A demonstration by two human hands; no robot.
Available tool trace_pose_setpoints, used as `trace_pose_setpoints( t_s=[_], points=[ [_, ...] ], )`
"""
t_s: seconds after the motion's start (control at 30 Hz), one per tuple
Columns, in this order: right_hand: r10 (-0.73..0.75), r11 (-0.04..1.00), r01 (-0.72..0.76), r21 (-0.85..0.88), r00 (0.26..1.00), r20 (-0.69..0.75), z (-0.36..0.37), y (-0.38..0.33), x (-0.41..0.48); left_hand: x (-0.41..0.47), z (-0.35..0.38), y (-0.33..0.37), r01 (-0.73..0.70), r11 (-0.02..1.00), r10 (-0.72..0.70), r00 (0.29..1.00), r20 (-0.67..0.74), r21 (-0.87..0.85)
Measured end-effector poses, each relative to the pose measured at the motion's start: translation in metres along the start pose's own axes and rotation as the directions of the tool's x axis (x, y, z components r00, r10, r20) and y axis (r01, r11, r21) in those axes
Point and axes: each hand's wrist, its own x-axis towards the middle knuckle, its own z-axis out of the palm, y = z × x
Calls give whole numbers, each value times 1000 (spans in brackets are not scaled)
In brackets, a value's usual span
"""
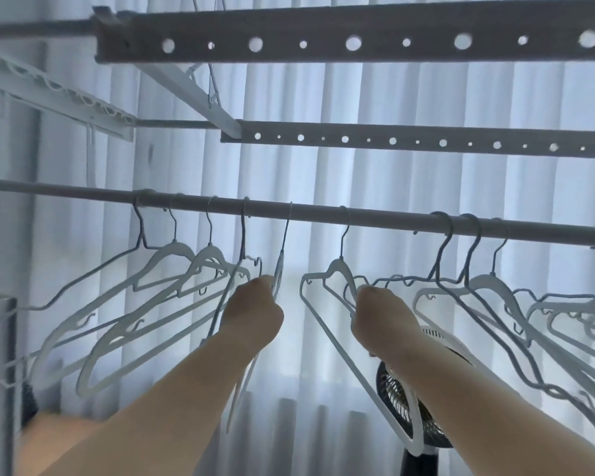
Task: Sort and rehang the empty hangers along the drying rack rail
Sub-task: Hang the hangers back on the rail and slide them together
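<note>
Hangers (172,250) — slim, white, gripped by left hand (255,304), right hand (380,314) | round rail (392,218)

The left hand (255,312) and the right hand (380,316) are bare; behind each wrist runs a smooth, uncovered forearm (172,389) (edges softly blurred) down to the frame's bottom edge.

Both bare forearms reached up toward 12 o'clock, left from 7, right from 5. Left hand (255,312) curled, fingers pinching edge-on hanger (279,269). Right hand (375,314) fisted round second hanger (337,267). Knuckles up.
</note>
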Motion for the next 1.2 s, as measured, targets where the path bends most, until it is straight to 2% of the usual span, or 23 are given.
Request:
trace_pose_setpoints(
  t_s=[0.4, 0.9, 1.0, 1.07, 1.13, 1.2],
  points=[
    [9, 1000, -9, -15, 1000, -2, 12, -43, 5, 11, -12, -18, -38, 999, 40, 998, 56, -25],
    [106, 993, -107, -45, 994, -24, 14, -53, 5, 16, -11, -19, -120, 992, 123, 986, 113, -29],
    [90, 995, -92, -39, 995, -43, 14, -54, 4, 16, -15, -19, -117, 993, 112, 982, 152, 25],
    [62, 997, -65, -45, 996, -66, 12, -55, 0, 15, -20, -20, -130, 984, 110, 981, 158, 123],
    [38, 999, -41, -27, 994, -104, 7, -52, -5, 13, -28, -20, -159, 968, 140, 984, 109, 195],
    [28, 1000, -27, 7, 987, -159, 0, -46, -11, 12, -37, -19, -193, 965, 185, 981, 59, 176]
  ],
)
